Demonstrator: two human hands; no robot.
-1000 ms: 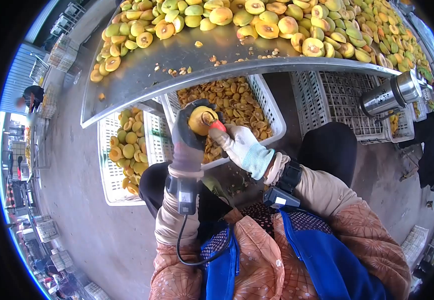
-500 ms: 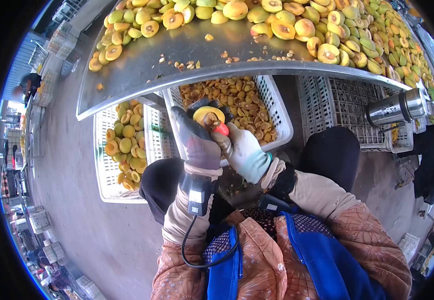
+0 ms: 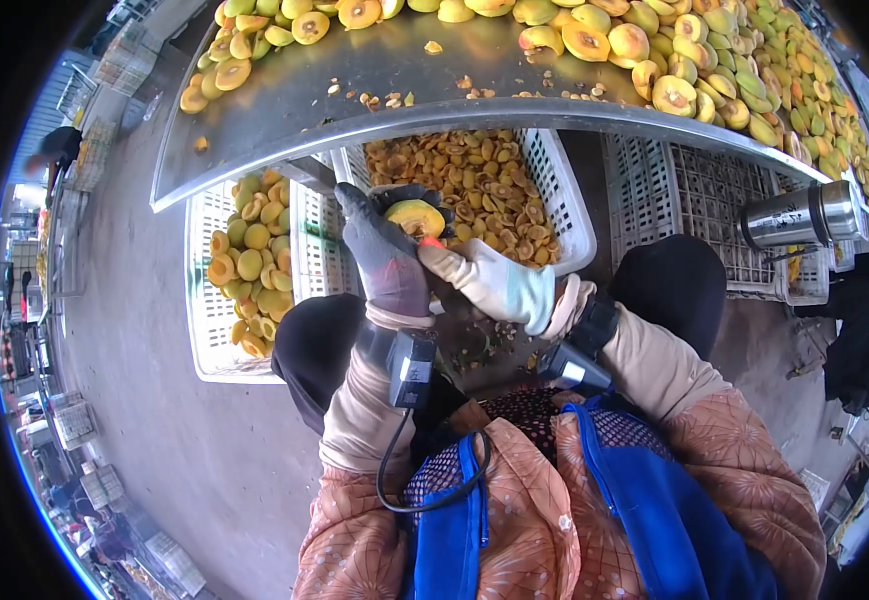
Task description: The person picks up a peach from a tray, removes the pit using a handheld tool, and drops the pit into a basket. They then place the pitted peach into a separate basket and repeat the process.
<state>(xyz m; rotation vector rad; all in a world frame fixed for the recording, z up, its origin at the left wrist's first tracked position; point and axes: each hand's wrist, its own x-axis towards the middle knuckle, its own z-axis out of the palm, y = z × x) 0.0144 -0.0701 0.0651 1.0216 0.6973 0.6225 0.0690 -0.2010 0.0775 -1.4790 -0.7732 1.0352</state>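
Note:
A halved yellow fruit (image 3: 416,217) rests in my left hand (image 3: 387,250), whose dark-gloved fingers curl round it. My right hand (image 3: 485,281), in a white and pale-blue glove, is closed on a small red-ended tool (image 3: 430,242) that touches the fruit's lower edge. Most of the tool is hidden by the glove and the fruit. Both hands are close together in front of a white crate (image 3: 567,215) holding many small brown-orange pieces.
A metal table (image 3: 285,105) with piled halved fruit spans the top. At left stands a white crate (image 3: 217,345) of fruit halves. Crates (image 3: 690,200) and a steel flask (image 3: 787,218) are at right. A person (image 3: 59,150) is far left.
The fruit has been tilted, so its cut face shows less. My right hand has turned flatter and shifted slightly right. The table and crates appear a little higher in view.

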